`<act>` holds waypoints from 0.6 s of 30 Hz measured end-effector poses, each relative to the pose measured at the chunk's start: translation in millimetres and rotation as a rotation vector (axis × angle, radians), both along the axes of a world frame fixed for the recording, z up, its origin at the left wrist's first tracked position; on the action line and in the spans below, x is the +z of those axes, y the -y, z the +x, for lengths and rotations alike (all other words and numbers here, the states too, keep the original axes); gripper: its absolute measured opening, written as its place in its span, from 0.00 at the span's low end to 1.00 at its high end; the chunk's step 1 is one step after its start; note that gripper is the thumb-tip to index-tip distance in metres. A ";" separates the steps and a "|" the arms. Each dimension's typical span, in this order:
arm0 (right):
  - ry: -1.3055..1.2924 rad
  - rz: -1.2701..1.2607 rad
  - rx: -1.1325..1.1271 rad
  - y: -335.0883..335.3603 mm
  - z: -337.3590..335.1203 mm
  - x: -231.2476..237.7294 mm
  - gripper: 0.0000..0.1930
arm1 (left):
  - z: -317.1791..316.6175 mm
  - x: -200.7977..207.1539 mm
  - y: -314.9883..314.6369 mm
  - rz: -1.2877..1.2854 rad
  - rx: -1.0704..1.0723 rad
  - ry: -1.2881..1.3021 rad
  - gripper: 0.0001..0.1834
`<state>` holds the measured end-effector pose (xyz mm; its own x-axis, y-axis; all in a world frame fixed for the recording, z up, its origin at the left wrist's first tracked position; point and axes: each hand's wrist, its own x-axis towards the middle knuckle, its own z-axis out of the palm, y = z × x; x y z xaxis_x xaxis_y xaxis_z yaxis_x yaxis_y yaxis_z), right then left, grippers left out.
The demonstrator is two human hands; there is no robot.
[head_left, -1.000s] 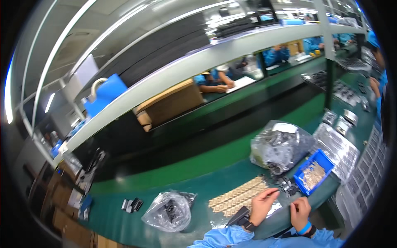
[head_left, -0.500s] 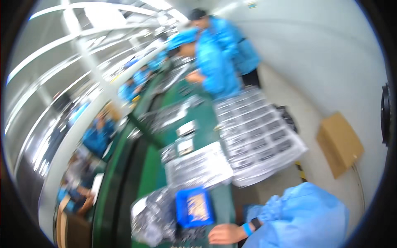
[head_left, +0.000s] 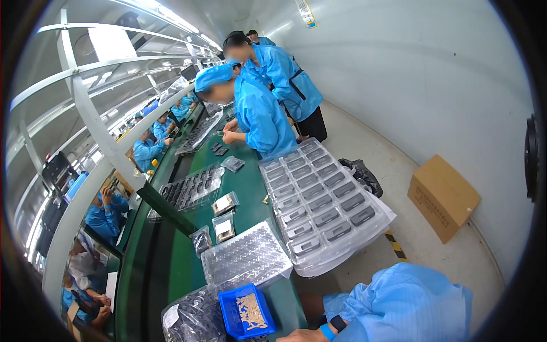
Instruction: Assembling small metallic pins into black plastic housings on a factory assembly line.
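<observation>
My right hand [head_left: 303, 336] lies at the bench's near edge, in a blue sleeve [head_left: 404, 302] with a dark watch and a blue wristband. The lower picture edge cuts it off, so its fingers and anything in them are hidden. Nearest to it stands a blue plastic bin [head_left: 231, 313] with small beige pieces [head_left: 252, 312]. Left of the bin is a clear plastic bag [head_left: 191, 319] of dark parts. A silvery clear tray sheet [head_left: 248, 253] lies beyond the bin. My left hand is out of view.
Clear trays of dark rectangular housings [head_left: 319, 199] overhang the green bench [head_left: 245, 188]. Small bags [head_left: 224, 228] lie left of them. Two co-workers [head_left: 256, 111] stand farther up. A post [head_left: 165, 208] rises beside the belt. A cardboard box [head_left: 444, 196] stands near the wall.
The view has shifted and become sharper. My right hand sits lower in the picture and is now partly cut off. The bin and trays appear farther left and lower.
</observation>
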<state>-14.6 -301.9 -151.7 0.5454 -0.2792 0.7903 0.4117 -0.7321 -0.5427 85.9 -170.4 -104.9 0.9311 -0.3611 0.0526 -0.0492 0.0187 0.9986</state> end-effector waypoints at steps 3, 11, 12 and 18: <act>0.005 -0.009 0.004 0.7 -1.1 2.4 0.05 | 2.5 -3.4 -1.3 -0.013 0.014 -0.018 0.11; 0.021 0.013 0.005 1.1 0.0 1.3 0.05 | 13.4 -20.0 -5.9 -0.054 0.031 -0.038 0.13; 0.020 0.012 0.000 1.2 -2.2 3.1 0.05 | 11.8 -19.2 -5.7 -0.061 0.033 -0.040 0.13; -0.034 0.056 0.028 -0.5 -8.2 3.8 0.06 | 1.7 -11.1 -5.6 -0.099 0.034 -0.035 0.14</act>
<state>-22.8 -301.4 -147.9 0.5802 -0.3069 0.7545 0.4119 -0.6886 -0.5968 87.6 -164.8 -116.0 0.9447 -0.3237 0.0533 -0.0163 0.1160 0.9931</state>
